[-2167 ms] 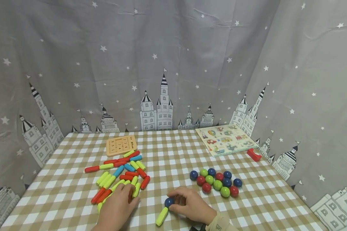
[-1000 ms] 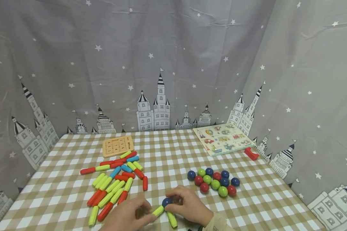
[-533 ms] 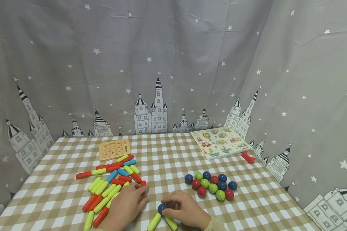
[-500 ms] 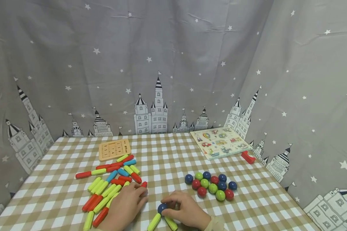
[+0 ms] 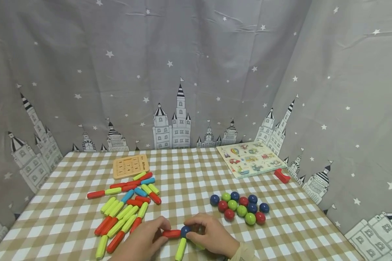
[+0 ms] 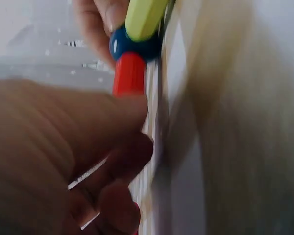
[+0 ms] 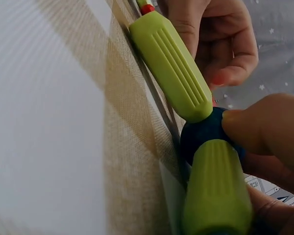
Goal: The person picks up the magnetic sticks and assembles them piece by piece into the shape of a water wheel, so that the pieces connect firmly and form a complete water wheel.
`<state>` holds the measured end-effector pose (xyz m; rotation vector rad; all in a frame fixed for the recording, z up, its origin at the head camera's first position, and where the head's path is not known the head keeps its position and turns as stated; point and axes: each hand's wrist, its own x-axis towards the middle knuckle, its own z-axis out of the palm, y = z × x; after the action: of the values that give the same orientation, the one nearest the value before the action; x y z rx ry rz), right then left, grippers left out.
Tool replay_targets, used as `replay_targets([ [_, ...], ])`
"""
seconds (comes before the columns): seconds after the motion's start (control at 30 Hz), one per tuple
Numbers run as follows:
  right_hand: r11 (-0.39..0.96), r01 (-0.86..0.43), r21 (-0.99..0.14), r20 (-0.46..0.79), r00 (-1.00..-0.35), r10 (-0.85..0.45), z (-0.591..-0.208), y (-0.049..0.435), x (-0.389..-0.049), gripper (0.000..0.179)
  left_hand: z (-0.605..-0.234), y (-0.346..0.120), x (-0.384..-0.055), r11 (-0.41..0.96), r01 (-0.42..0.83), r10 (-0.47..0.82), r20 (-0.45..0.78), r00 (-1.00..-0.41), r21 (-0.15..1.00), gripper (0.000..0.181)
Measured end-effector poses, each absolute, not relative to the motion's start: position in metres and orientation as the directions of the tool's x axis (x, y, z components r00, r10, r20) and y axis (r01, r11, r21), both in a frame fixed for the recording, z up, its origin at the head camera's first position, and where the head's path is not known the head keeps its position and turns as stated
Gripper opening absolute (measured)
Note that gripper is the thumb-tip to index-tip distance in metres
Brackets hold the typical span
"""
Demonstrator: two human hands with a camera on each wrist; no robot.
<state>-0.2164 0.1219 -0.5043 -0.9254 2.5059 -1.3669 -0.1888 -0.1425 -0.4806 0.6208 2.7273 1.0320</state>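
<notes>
The person's left hand [image 5: 147, 237] has a red stick [image 5: 172, 234] pinched in its grip, and the right hand's [image 5: 213, 235] grip is tight on a blue ball [image 5: 184, 231]. The ball is near the six o'clock side of the desk [image 5: 189, 186]. The red stick touches it at nine o'clock. One yellow stick [image 5: 180, 249] touches it near six, and another yellow stick [image 7: 217, 188] near five, mostly under the right hand. From the ball, lots more sticks [image 5: 116, 228] lie at ten o'clock and more balls [image 5: 232, 205] at two.
</notes>
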Motion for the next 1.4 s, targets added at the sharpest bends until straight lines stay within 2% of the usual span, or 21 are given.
replay_targets([
  [0.13, 0.422, -0.466, -0.778, 0.178, -0.807, -0.563, -0.502, 0.125, -0.214, 0.033, -0.479, -0.136, -0.186, 0.678, 0.261, 0.409, -0.059, -0.91, 0.687, 0.02],
  [0.2, 0.443, -0.477, -0.759, 0.186, -0.811, -0.555, -0.5, 0.126, -0.213, 0.036, -0.476, -0.137, -0.185, 0.737, 0.185, 0.304, -0.074, -0.95, 0.65, 0.026],
  [0.3, 0.466, -0.481, -0.743, 0.185, -0.816, -0.547, -0.499, 0.126, -0.213, 0.036, -0.472, -0.144, -0.188, 0.868, 0.075, 0.095, -0.017, -0.995, 0.491, 0.044],
  [0.37, 0.47, -0.476, -0.743, 0.178, -0.818, -0.547, -0.499, 0.126, -0.214, 0.034, -0.471, -0.151, -0.193, 0.931, -0.019, -0.036, 0.038, -0.999, 0.366, 0.049],
  [0.43, 0.469, -0.465, -0.751, 0.168, -0.821, -0.545, -0.499, 0.126, -0.214, 0.032, -0.471, -0.157, -0.199, 0.956, -0.076, -0.093, 0.047, -0.995, 0.282, 0.053],
  [0.5, 0.469, -0.465, -0.751, 0.17, -0.822, -0.544, -0.499, 0.126, -0.214, 0.031, -0.471, -0.161, -0.205, 0.962, -0.108, -0.116, 0.018, -0.993, 0.252, 0.051],
  [0.63, 0.458, -0.473, -0.752, 0.181, -0.817, -0.547, -0.5, 0.126, -0.214, 0.032, -0.475, -0.166, -0.212, 0.965, -0.106, -0.111, 0.007, -0.994, 0.24, 0.039],
  [0.8, 0.459, -0.472, -0.752, 0.171, -0.814, -0.556, -0.504, 0.125, -0.214, 0.032, -0.479, -0.167, -0.211, 0.976, -0.06, -0.072, 0.054, -0.996, 0.211, 0.034],
  [1.13, 0.453, -0.474, -0.755, 0.172, -0.81, -0.56, -0.503, 0.123, -0.214, 0.03, -0.48, -0.167, -0.208, 0.977, 0.037, 0.013, 0.115, -0.993, 0.208, 0.034],
  [1.3, 0.454, -0.491, -0.744, 0.185, -0.803, -0.566, -0.503, 0.124, -0.216, 0.031, -0.48, -0.167, -0.201, 0.96, 0.193, 0.133, 0.276, -0.952, 0.201, 0.032],
  [1.4, 0.457, -0.488, -0.743, 0.175, -0.802, -0.571, -0.502, 0.125, -0.217, 0.032, -0.48, -0.164, -0.196, 0.907, 0.31, 0.24, 0.256, -0.936, 0.286, 0.026],
])
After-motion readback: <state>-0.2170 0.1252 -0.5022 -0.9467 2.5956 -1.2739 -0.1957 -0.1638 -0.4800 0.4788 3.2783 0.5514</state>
